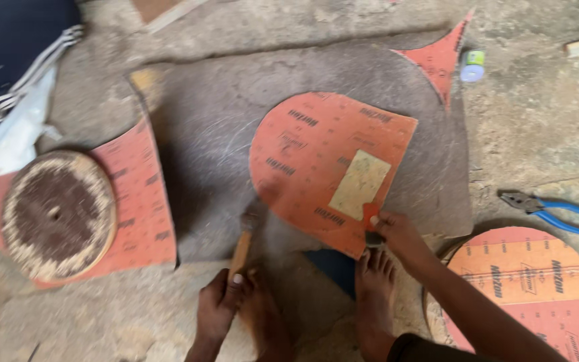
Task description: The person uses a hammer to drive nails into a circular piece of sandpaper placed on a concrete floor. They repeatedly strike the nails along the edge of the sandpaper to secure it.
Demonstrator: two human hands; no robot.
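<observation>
Hands at work on orange abrasive sheet, floor level

Head camera, looking down — the right hand (397,231) pinches a small orange-handled tool (370,216) against the near edge of an orange abrasive sheet (309,154), fingers closed around the handle. That sheet, rounded on its left side and square-cornered on its right, lies flat on a grey mat (222,134) spread over the dusty ground, with a pale rectangular patch (360,184) showing on it just above the tool. The left hand (217,308) is clenched around the wooden handle of a hammer (243,241), whose blurred head sits near the sheet's lower left edge. Two bare feet (376,295) rest between the hands, toes at the mat's near border.

Around them — a round wooden disc (58,214) lies on another orange sheet at left, a finished orange-faced disc (531,288) sits at lower right, and blue-handled pliers (551,211) lie well apart on the ground at right. An orange offcut (437,60) and a small bottle (472,66) sit at the mat's far corner.
</observation>
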